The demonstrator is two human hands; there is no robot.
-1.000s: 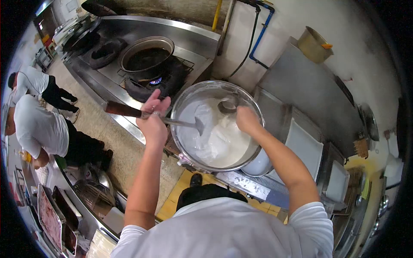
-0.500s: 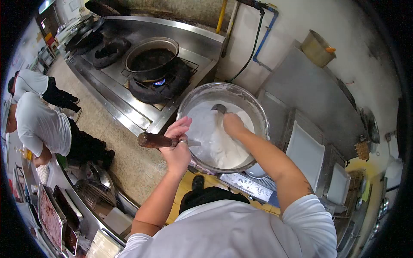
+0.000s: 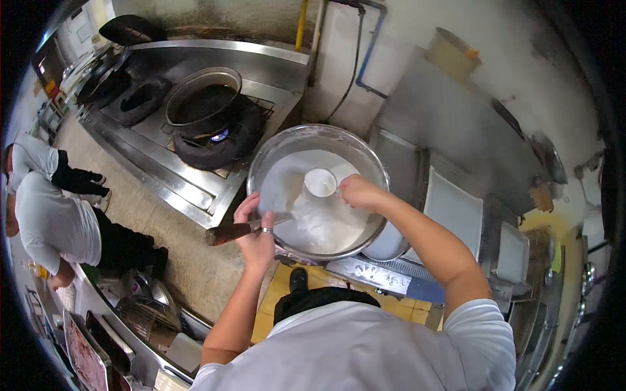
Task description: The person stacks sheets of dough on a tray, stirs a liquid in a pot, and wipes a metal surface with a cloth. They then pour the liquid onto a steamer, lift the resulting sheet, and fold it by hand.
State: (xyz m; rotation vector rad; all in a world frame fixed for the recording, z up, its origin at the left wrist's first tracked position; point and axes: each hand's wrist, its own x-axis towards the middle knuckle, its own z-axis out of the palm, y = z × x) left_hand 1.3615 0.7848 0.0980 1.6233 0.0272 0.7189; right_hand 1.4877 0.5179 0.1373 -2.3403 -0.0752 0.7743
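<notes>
1. Plainly, the work is centred on a large steel bowl filled with a white, thick liquid, set just ahead of the person and beside a gas range.
2. A wooden-handled utensil is gripped by the left hand, whose fingers are closed around the shaft where wood gives way to metal; a ring is seen on one finger.
3. The utensil's long axis is laid nearly level, running from lower left to upper right: the wooden end points outward past the bowl's rim toward the floor, and the metal end points inward over the white liquid. Its working end cannot be made out clearly.
4. A small ladle cup, full of the white liquid, is held by the right hand, which is clenched just beside it. The ladle's handle is hidden by the hand, so its axis cannot be told.
5. The cup lies toward the bowl's middle, to the left of the right hand and up and to the right of the left hand; the right hand is much the nearer.
6. A dark pot sits over a lit burner on the range, well apart from both hands.
7. Two other people in white tops are bent over at the far left.
</notes>
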